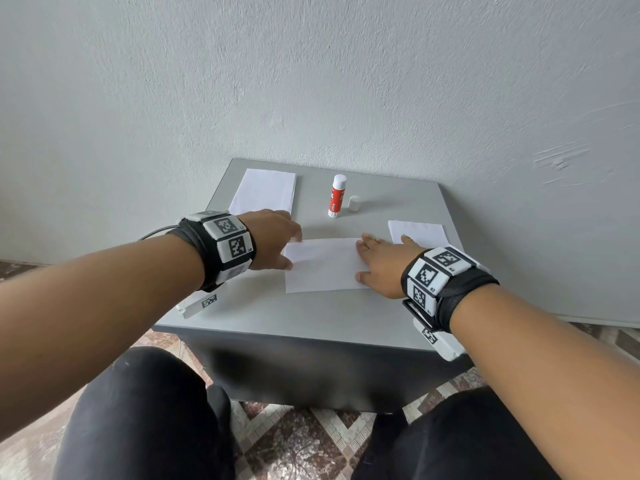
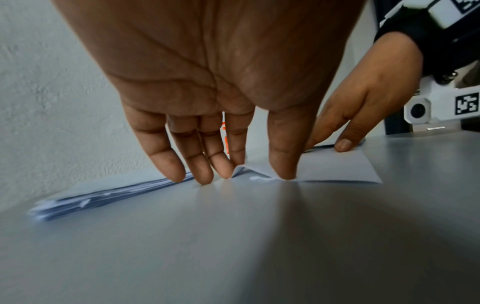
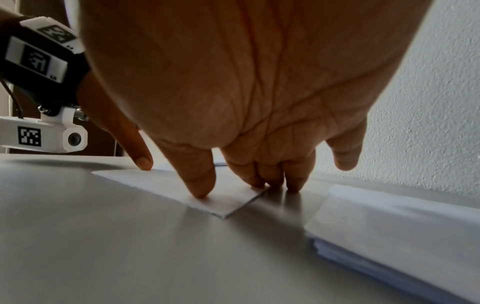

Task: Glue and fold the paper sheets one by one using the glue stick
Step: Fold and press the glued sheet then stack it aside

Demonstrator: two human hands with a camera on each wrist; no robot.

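Both grips flat-fingered: left hand, right hand press one folded sheet; two paper stacks; one glue stick.

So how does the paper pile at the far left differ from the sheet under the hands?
The far-left pile is a stack of many sheets, untouched; the sheet under the hands looks folded double and lies alone, pressed by the left hand and right hand. The pile sits lengthwise toward the wall, edges flat; the sheet lies crosswise, one left corner lifted by the left fingertips. Both are white and rest on the grey table.
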